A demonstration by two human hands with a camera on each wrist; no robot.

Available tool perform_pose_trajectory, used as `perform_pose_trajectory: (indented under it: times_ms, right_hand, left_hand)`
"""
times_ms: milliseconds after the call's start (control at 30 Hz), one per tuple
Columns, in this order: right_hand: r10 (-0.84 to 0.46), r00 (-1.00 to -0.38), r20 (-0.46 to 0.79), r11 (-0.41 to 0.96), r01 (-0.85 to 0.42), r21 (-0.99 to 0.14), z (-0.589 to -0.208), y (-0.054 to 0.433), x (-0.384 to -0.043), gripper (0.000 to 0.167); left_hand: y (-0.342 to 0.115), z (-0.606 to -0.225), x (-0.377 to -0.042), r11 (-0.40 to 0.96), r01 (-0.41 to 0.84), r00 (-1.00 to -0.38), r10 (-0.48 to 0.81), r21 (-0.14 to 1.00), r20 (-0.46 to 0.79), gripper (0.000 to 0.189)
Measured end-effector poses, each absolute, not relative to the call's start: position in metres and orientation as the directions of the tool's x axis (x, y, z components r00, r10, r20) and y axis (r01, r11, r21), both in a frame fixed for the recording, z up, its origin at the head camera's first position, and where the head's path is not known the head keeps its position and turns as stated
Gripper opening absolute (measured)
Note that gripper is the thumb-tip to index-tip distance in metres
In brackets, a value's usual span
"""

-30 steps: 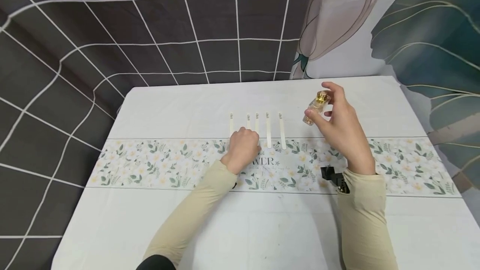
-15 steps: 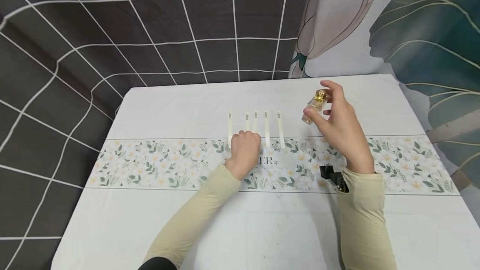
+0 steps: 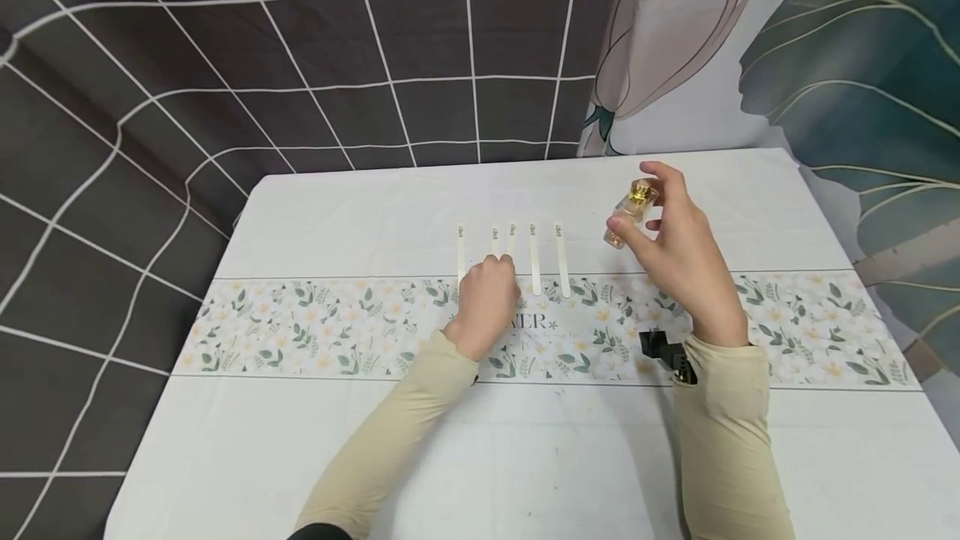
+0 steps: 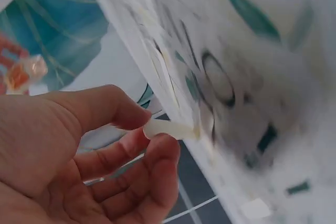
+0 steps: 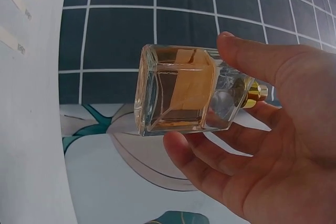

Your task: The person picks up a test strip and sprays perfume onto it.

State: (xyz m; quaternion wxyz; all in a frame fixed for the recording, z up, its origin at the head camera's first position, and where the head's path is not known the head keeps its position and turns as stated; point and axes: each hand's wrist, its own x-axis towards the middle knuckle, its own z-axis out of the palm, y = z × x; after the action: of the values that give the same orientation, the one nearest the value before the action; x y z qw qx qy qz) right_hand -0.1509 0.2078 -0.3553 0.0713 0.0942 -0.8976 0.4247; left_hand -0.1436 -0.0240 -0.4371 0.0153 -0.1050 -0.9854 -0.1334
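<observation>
My right hand (image 3: 678, 261) holds a clear glass perfume bottle (image 3: 631, 213) above the table, tilted. In the right wrist view the perfume bottle (image 5: 184, 90) has amber liquid and a gold neck, gripped between thumb and fingers. My left hand (image 3: 487, 304) is low over the printed band, at the lower ends of two scent test strips. One pale strip (image 4: 170, 128) is pinched between thumb and fingers in the left wrist view. Beside that hand lie a test strip (image 3: 461, 252) on the left and two more on the right, the nearer strip (image 3: 534, 261) and the outer strip (image 3: 562, 261).
A white tablecloth (image 3: 315, 223) with a floral band (image 3: 300, 327) covers the table. Behind it hangs a dark grid-patterned cloth (image 3: 322, 48), with a leaf-print curtain (image 3: 847, 65) at the right. A black wrist camera (image 3: 663, 351) sits on my right wrist.
My left hand has made small shifts over the strips, right and then slightly back left. The right hand and the perfume bottle have stayed nearly still.
</observation>
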Motion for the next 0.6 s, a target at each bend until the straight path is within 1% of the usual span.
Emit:
perform_pose_trajectory:
  times_ms: [100, 233, 333, 467, 533, 600]
  right_hand:
    - [-0.113, -0.972, 0.208, 0.623, -0.232, -0.747, -0.356, 0.208, -0.151, 0.076]
    - [-0.116, -0.971, 0.208, 0.623, -0.234, -0.747, -0.357, 0.208, -0.152, 0.076]
    - [-0.119, -0.97, 0.21, 0.62, -0.238, -0.747, -0.357, 0.208, -0.152, 0.076]
    - [-0.12, -0.969, 0.216, 0.617, -0.243, -0.749, -0.357, 0.207, -0.152, 0.075]
    - [-0.118, -0.966, 0.23, 0.615, -0.253, -0.747, -0.357, 0.207, -0.152, 0.075]
    - [-0.115, -0.962, 0.246, 0.605, -0.264, -0.751, -0.356, 0.206, -0.151, 0.075]
  left_hand:
    - [-0.032, -0.434, -0.148, 0.881, 0.168, -0.984, 0.177, 0.443, 0.022, 0.003]
    - [-0.042, -0.43, -0.155, 0.789, 0.108, -0.986, 0.164, 0.604, -0.037, 0.009]
    - [-0.05, -0.43, -0.159, 0.737, 0.078, -0.986, 0.156, 0.672, -0.057, 0.004]
    - [-0.058, -0.432, -0.163, 0.699, 0.051, -0.992, 0.12, 0.714, -0.047, 0.023]
    - [-0.062, -0.432, -0.165, 0.683, 0.028, -0.996, 0.08, 0.73, -0.036, 0.026]
    - [-0.066, -0.43, -0.166, 0.658, -0.002, -0.999, 0.025, 0.753, -0.024, 0.025]
